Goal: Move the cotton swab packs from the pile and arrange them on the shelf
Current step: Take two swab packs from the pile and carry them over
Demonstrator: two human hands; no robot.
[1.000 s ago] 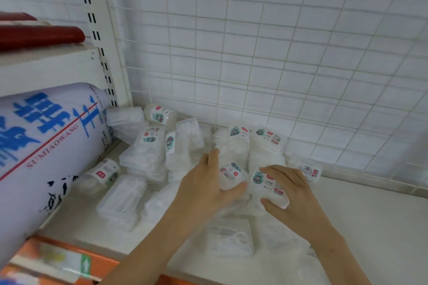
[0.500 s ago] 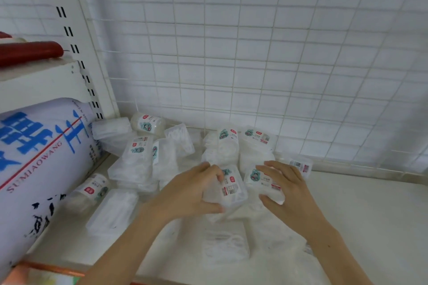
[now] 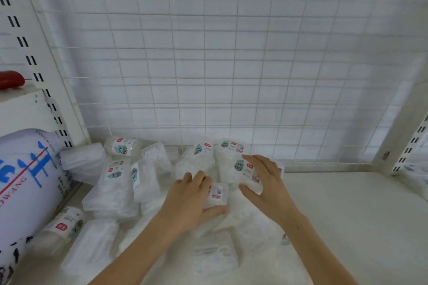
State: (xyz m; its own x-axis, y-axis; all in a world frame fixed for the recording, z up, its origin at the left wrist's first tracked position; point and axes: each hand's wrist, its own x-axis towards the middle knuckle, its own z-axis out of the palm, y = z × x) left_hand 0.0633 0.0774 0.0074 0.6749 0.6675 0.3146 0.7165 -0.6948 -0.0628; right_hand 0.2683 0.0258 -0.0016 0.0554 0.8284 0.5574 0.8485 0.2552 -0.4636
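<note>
While the pile [image 3: 129, 183] of cotton swab packs is lying heaped at the back left of the shelf [image 3: 347, 215], both hands are picking from its right edge. The left hand [image 3: 192, 201] is curling over a small pack [image 3: 216, 193], fingers on top and thumb beneath, so it is gripping that pack. Just to its right, the right hand [image 3: 264, 183] is closing around a larger labelled pack [image 3: 243, 169], thumb at the near edge and fingers draped over the far side. Judging by this, the pick-up step is in hand and nothing is arranged yet. The bare stretch of shelf is lying to the right of the right hand. The next move is probably calling for lifting both packs clear of their neighbours and carrying them rightward, setting them upright in a row against the wire grid [image 3: 254, 76] behind the hands.
</note>
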